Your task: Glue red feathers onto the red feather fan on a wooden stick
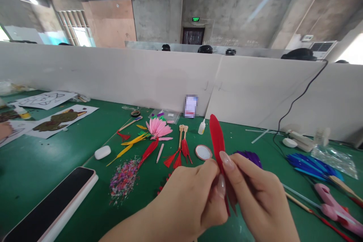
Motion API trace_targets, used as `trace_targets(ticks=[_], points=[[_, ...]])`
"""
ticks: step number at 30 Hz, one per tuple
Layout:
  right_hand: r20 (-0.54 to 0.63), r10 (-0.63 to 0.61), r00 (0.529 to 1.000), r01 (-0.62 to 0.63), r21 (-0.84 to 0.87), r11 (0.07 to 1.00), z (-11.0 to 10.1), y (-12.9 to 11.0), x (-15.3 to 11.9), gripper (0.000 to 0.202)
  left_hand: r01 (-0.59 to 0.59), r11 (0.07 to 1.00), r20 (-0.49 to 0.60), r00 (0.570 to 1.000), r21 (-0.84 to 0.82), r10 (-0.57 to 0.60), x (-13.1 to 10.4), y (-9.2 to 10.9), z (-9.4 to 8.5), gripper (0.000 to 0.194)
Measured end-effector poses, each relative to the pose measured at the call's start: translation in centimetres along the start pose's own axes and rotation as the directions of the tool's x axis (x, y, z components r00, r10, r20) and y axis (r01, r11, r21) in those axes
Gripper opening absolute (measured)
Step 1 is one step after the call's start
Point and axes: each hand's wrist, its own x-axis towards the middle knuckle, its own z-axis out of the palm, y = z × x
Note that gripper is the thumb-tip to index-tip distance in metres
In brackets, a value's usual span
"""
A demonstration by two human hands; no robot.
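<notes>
A long red feather [217, 136] stands upright, pinched low down by both hands above the green table. My left hand [195, 193] is closed, its thumb and forefinger pressed on the feather's lower part. From the other side, my right hand [255, 185] grips it between thumb and fingers. Red tips hang below the fingers; whether they belong to a second feather I cannot tell. Behind my left wrist, a red item [163, 188] is mostly hidden. Purple feathers [249, 157] lie past my right hand, partly covered by it. A round white-centred mirror or lid [203, 152] lies just beyond my hands.
Pink feathers [159, 127], colourful scraps [124, 179], tasselled wooden sticks [180, 136] and a small glue bottle [202, 127] lie ahead. A phone [53, 208] sits at left. Blue feathers [312, 164] and a pink glue gun [337, 208] lie right. Another person's hand [5, 130] shows far left.
</notes>
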Motion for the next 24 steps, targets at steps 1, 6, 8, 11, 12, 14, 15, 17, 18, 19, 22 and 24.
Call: trace_targets(ticks=[1,6,8,11,12,14,15,17,18,19,22,24], points=[[0.005,0.014,1.000,-0.014,0.015,1.000,0.0,0.0,0.0,0.032,-0.005,1.000,-0.011,1.000,-0.013,0.005,0.0,0.0,0.0,0.011],[-0.003,0.067,0.998,-0.067,0.019,0.998,0.3,-0.1,-0.4,0.034,-0.028,0.999,-0.055,0.998,-0.041,0.026,0.0,0.0,0.1,0.013],[-0.026,0.073,0.997,-0.073,0.010,0.997,0.5,-0.1,-0.5,0.033,-0.036,0.999,-0.063,0.997,-0.038,0.034,-0.1,-0.1,0.2,0.012],[-0.060,0.052,0.997,-0.052,-0.006,0.999,0.9,0.0,-0.5,0.030,-0.080,0.996,-0.086,0.993,-0.026,0.077,-0.2,-0.3,0.2,0.013],[-0.063,0.038,0.997,-0.039,-0.013,0.999,1.0,0.0,-0.4,0.029,-0.081,0.996,-0.092,0.993,-0.022,0.078,-0.2,-0.3,0.2,0.013],[-0.068,0.015,0.998,-0.018,-0.034,0.999,1.2,0.2,-0.3,0.028,-0.065,0.998,-0.089,0.994,-0.019,0.064,-0.3,-0.4,0.1,0.013],[-0.073,0.009,0.997,-0.012,-0.046,0.999,1.3,0.2,-0.3,0.028,-0.058,0.998,-0.086,0.995,-0.016,0.056,-0.4,-0.4,0.1,0.013],[-0.077,-0.001,0.997,-0.004,-0.066,0.998,1.4,0.3,-0.3,0.028,-0.057,0.998,-0.087,0.995,-0.009,0.056,-0.4,-0.3,0.0,0.013],[-0.077,-0.003,0.997,-0.003,-0.074,0.997,1.4,0.3,-0.3,0.028,-0.056,0.998,-0.088,0.995,-0.004,0.056,-0.4,-0.3,0.0,0.013],[-0.080,-0.005,0.997,-0.001,-0.076,0.997,1.4,0.3,-0.3,0.028,-0.048,0.999,-0.087,0.995,0.001,0.048,-0.3,-0.2,-0.1,0.014],[-0.104,-0.009,0.995,0.002,-0.066,0.998,1.4,0.1,-0.3,0.027,-0.028,1.000,-0.074,0.997,-0.008,0.027,-0.2,-0.1,0.0,0.013],[-0.122,0.001,0.992,-0.008,-0.057,0.998,1.4,0.0,-0.3,0.027,-0.041,0.999,-0.076,0.996,-0.022,0.039,-0.1,-0.1,0.0,0.013]])
